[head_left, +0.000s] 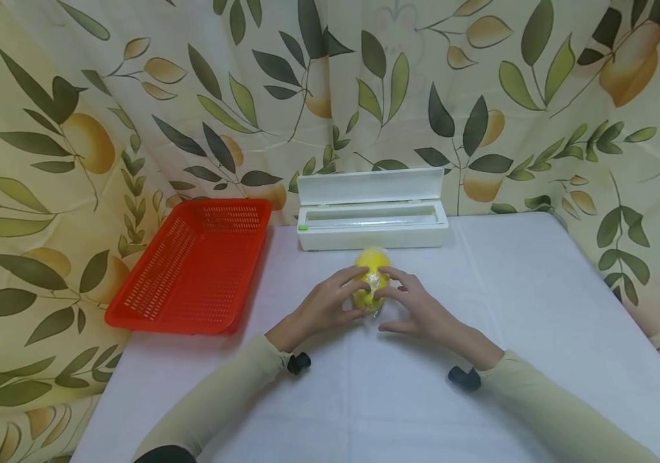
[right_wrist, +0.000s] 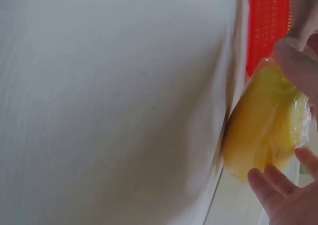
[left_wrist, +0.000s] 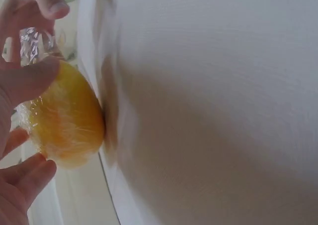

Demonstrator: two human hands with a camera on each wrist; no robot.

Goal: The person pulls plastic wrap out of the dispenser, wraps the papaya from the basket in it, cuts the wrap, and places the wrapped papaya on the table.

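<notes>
Just below the middle of the head view, the left hand [head_left: 327,302] and the right hand [head_left: 417,308] meet around a yellow fruit [head_left: 372,280] wrapped in clear film [left_wrist: 34,45]. Each hand curls its fingers and thumb onto a flank of the fruit, so both are holding it; the left wrist view shows a thumb pressed on a bunched tuft of film at the top, which looks like a way of keeping the loose wrap tight against the skin. The fruit rests on the white surface [head_left: 527,302], at the centre of the frame and just in front of the dispenser. Gripping it from both sides probably keeps the rounded shape from rolling. It is somewhat oval, and its long axis appears to run away from the person, towards the top of the frame, with the far end pointing at the white film dispenser [head_left: 372,218], whose lid stands open. To the left of centre, well apart from the hands, sits a red slotted basket [head_left: 191,267], tilted over the surface's edge. A leaf-printed curtain [head_left: 75,128] fills the background.
</notes>
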